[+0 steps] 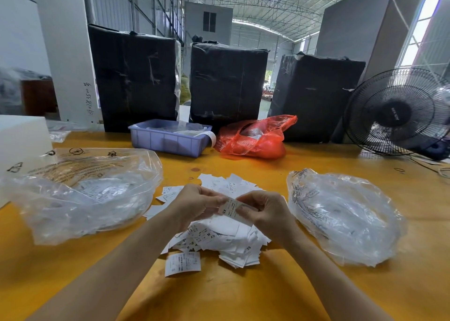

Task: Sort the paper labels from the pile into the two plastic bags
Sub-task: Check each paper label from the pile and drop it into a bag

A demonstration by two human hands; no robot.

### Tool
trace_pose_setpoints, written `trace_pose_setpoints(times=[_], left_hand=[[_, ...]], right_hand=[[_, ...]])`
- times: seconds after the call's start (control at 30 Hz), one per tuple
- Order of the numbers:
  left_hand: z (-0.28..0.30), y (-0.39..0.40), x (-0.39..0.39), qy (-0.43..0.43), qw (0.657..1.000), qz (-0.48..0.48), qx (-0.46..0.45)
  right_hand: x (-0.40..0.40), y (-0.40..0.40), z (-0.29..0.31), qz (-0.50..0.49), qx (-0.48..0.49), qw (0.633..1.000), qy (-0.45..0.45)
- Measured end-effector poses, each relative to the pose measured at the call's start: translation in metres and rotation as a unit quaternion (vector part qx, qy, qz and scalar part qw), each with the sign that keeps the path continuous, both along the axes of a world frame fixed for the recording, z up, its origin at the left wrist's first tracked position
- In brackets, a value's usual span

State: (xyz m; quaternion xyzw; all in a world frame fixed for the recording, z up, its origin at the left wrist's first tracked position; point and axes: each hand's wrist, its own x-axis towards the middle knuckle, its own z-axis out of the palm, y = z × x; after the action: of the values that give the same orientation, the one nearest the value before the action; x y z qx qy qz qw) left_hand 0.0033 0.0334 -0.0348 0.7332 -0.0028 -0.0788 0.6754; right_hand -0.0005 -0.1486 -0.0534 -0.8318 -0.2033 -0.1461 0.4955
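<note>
A pile of white paper labels lies on the yellow table in front of me. Above it, my left hand and my right hand together pinch one small label marked XS, one hand at each end. A clear plastic bag with labels inside lies open on the left. A second clear plastic bag lies on the right, also holding some labels. One single label lies apart at the pile's near-left edge.
A purple plastic tray and a red plastic bag sit at the back of the table. Three black wrapped bales stand behind them. A black fan stands at the back right. A white box is at the left.
</note>
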Motion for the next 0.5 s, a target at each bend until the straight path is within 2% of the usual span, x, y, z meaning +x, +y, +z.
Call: trace_pose_setpoints(times=[0.2,0.37,0.5], left_hand=[[-0.0014,-0.0017,-0.0008,-0.001,1.000,-0.025,-0.006],[-0.0043,-0.0088,-0.0051,-0.014,0.999,-0.043,0.030],[-0.0035,-0.0089,-0.0030,-0.012,1.000,-0.013,-0.016]], right_hand=[[0.0002,-0.0026,0.0016,0.024,-0.006,0.998,0.057],[-0.0031,-0.0013,0.0030,0.020,-0.030,0.999,0.023],[-0.0021,-0.0022,0.0064,-0.010,0.006,1.000,0.004]])
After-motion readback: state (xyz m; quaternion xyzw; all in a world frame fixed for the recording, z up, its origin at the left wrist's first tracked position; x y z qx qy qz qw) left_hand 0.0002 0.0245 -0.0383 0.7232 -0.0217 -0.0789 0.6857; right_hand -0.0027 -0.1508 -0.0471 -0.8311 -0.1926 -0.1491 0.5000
